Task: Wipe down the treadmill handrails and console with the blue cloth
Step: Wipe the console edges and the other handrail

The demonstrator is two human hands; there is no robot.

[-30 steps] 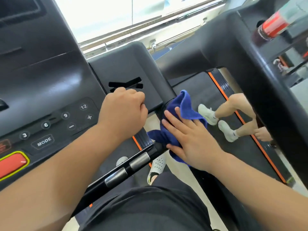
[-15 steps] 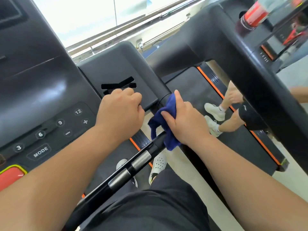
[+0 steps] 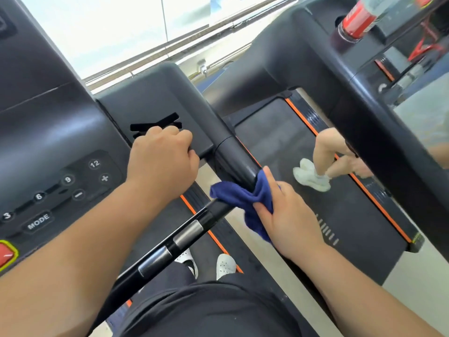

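My right hand (image 3: 289, 215) presses the blue cloth (image 3: 245, 198) around the black handrail (image 3: 238, 164) at the frame's center. My left hand (image 3: 162, 159) sits fisted on the console (image 3: 60, 132), just right of its number buttons.

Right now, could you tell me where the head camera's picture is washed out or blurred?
Head view: the window behind the console is blown out white; glare streaks the console's glossy face; the runner's legs alongside are motion-blurred; the right hand and blue cloth stay fairly sharp.
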